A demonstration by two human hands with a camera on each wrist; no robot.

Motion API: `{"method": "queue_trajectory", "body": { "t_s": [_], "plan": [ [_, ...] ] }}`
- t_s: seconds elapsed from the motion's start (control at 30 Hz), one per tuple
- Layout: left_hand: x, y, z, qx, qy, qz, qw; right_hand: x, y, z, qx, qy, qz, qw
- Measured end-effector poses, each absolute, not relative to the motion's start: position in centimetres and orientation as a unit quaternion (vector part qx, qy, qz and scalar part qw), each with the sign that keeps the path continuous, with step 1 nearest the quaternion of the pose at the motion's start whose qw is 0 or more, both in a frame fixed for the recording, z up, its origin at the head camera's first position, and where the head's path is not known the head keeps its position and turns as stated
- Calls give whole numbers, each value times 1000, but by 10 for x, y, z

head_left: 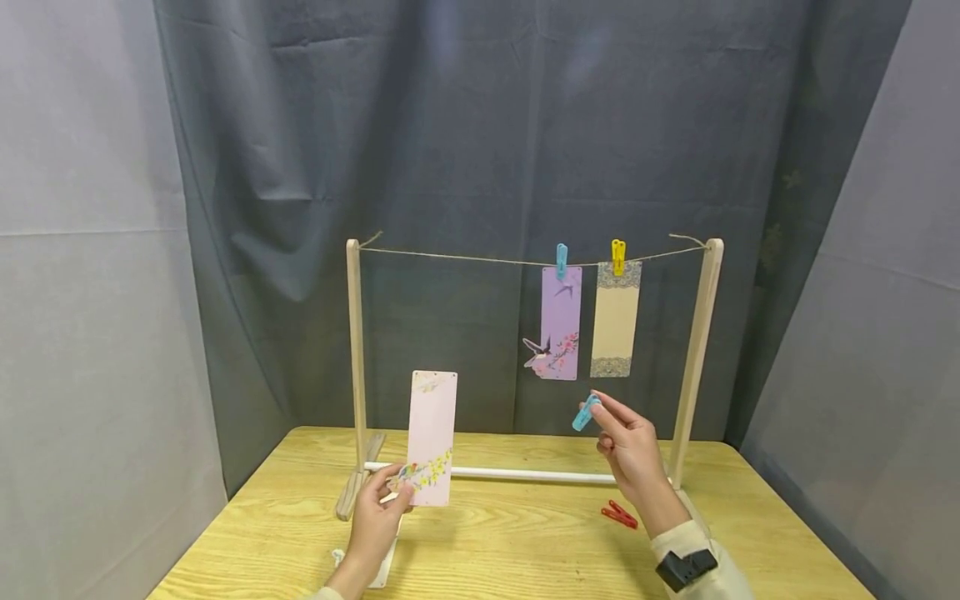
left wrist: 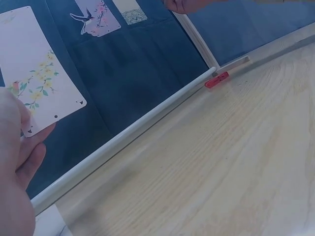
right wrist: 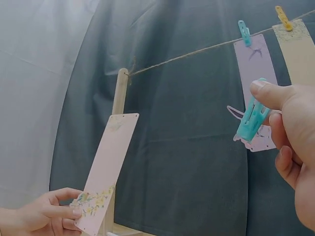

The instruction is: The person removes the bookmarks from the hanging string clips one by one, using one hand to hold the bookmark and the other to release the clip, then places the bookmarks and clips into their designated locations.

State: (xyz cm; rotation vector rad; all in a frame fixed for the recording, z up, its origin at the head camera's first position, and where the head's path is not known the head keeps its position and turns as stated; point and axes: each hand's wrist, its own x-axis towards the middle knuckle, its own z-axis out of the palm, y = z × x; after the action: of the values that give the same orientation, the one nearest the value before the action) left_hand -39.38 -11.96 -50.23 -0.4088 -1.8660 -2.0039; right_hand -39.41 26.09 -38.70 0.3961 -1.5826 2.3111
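The left hand [head_left: 375, 521] holds a pale pink bookmark card [head_left: 432, 437] upright by its lower edge, its fingers [right wrist: 61, 212] and thumb pinching the bottom corner where a small bird and yellow blossoms are printed. The card rises straight above those fingers, in front of the left wooden post [head_left: 356, 358] of a small drying frame.

The right hand [head_left: 633, 454] is raised off to the right of the card and pinches a turquoise clothespin [head_left: 586, 412] between thumb and forefinger; the clip juts out up and to the left of the fingertips [right wrist: 266, 93], and the remaining fingers curl loosely beneath it. Whether the clip's mouth is squeezed apart cannot be told.

Just above the right hand's fingers hang a lilac bookmark with swallows [head_left: 560, 323], clipped to the twine line [head_left: 450, 257] by a blue clothespin [head_left: 561, 260], and beside it a cream bookmark with patterned ends [head_left: 616, 320], held by a yellow clothespin [head_left: 618, 256]. The stretch of twine above the pink card is bare.

Below and slightly right of the right hand's fingers a red clothespin [head_left: 619, 515] lies on the yellow wooden table [head_left: 525, 550], near the frame's right post [head_left: 697, 358]. A white crossbar [head_left: 517, 475] runs low between the posts, behind both hands
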Motion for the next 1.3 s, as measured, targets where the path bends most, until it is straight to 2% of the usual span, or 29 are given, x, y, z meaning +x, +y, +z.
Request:
{"method": "queue_trajectory", "body": {
  "t_s": [1.3],
  "plan": [
    [-372, -138, -518, -164, -676, -676, 241, -371, 295, -449, 75, -576, 794, 182]
  ]
}}
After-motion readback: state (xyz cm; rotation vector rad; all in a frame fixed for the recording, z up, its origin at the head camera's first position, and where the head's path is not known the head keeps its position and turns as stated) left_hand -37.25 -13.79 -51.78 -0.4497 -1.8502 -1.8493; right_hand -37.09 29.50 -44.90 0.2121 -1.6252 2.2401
